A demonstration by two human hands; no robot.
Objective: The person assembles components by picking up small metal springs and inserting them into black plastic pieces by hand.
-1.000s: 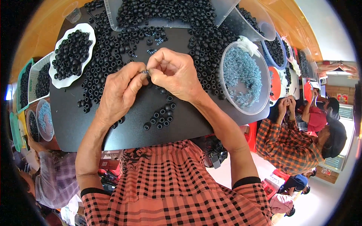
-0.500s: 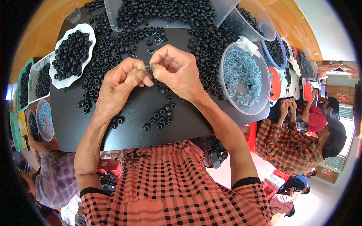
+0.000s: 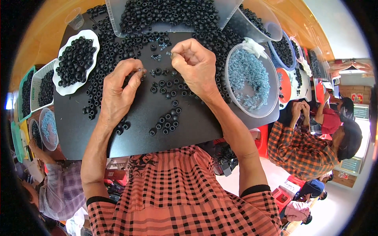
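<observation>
A dark, smooth-topped table with rounded corners point(image 3: 201, 122) is spreading out in front of the person. At its far edge a rectangular clear plastic bin point(image 3: 230, 15) is standing, holding a deep heap of black pieces. A round, clear plastic tub point(image 3: 274, 88) is sitting on the right side, holding pale blue coils, and a white plate with a wavy rim point(image 3: 67, 90) is resting on the left, carrying a mound of black pieces.

Between tub and plate, the two bare hands are hovering apart above the table. The right hand point(image 3: 197, 67) is bringing thumb and forefinger together; a coil is showing just beside their tips, but whether they are gripping it cannot be told. The left hand point(image 3: 120, 84) is pinching a small, silvery coil point(image 3: 142, 71) between thumb and forefinger.

Small, black, ring-shaped pieces point(image 3: 166, 125) are lying in a loose cluster between the forearms, and more are crowding beyond the hands. Smallest, a few loose pale blue coils point(image 3: 156, 57) are lying on the table between and beyond the fingertips.
</observation>
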